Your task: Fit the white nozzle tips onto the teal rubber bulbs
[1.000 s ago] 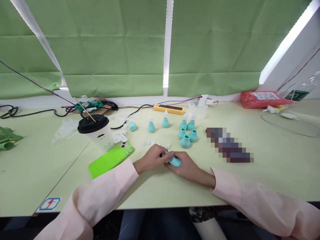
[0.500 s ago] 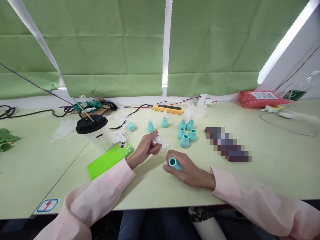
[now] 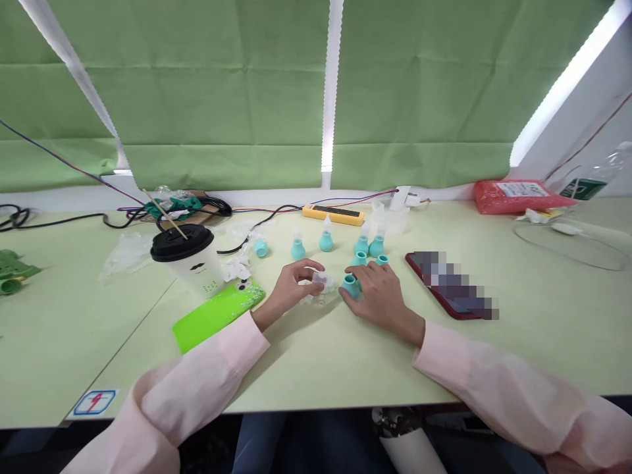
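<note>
Between the thumb and fingers of my left hand is a clear plastic piece, above more small clear parts on the table. My right hand has its thumb and fingers round a teal squeeze bulb, whose round mouth faces up. Just behind those fingers stand two more open teal bulbs, partly covered by the hand. Farther back, several teal bulbs with clear pointed tips stand upright. One teal bulb without a tip lies on its side at the left.
A white cup with black lid and a bright green phone are left of my hands. To the right lies a dark red phone. At the back are a yellow power strip, cables and a red package.
My right hand has moved forward with its bulb and turned it mouth-up beside the other open bulbs. My left hand has shifted slightly right, its fingers less curled around the clear piece.
</note>
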The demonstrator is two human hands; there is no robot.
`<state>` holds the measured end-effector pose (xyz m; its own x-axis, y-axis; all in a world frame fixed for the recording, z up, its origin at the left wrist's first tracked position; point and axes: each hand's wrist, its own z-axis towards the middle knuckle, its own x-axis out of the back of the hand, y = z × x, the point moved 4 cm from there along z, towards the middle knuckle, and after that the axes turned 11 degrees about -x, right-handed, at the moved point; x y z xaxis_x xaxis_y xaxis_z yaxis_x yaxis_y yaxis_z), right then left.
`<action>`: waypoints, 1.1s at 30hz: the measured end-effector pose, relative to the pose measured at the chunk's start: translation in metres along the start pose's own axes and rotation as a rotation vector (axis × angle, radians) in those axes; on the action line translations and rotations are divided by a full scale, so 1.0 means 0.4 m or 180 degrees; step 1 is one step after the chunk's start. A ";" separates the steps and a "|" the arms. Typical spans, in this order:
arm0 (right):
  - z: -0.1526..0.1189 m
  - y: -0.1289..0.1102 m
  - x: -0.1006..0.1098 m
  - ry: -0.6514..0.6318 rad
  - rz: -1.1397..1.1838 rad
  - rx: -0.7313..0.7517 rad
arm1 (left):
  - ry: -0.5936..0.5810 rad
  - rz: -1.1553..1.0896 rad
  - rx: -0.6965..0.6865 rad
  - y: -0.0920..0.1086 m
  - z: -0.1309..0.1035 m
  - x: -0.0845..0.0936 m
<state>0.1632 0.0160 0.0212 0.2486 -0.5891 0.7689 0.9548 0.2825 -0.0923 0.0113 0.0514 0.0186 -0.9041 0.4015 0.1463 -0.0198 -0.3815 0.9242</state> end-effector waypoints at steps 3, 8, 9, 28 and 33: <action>0.001 -0.003 0.008 0.0026 -0.0048 0.0002 | 0.0059 0.0196 -0.0140 -0.010 0.001 0.001; -0.005 -0.022 0.040 0.0227 0.0316 0.0022 | 0.0081 0.0218 -0.0167 -0.002 -0.003 -0.005; -0.007 -0.026 0.042 0.0213 0.0398 0.0076 | 0.0065 0.0178 -0.0186 0.003 -0.005 -0.008; -0.018 -0.024 0.039 0.0541 0.1554 0.0113 | -0.0348 0.1592 -0.1581 0.077 -0.023 -0.029; -0.018 -0.019 0.035 0.0472 0.1484 -0.0110 | -0.0351 0.2088 -0.2278 0.070 -0.028 -0.033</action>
<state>0.1605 0.0002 0.0282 0.6691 -0.5079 0.5425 0.7404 0.5181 -0.4281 0.0178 0.0262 0.0387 -0.7838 -0.0091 0.6209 0.1854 -0.9577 0.2201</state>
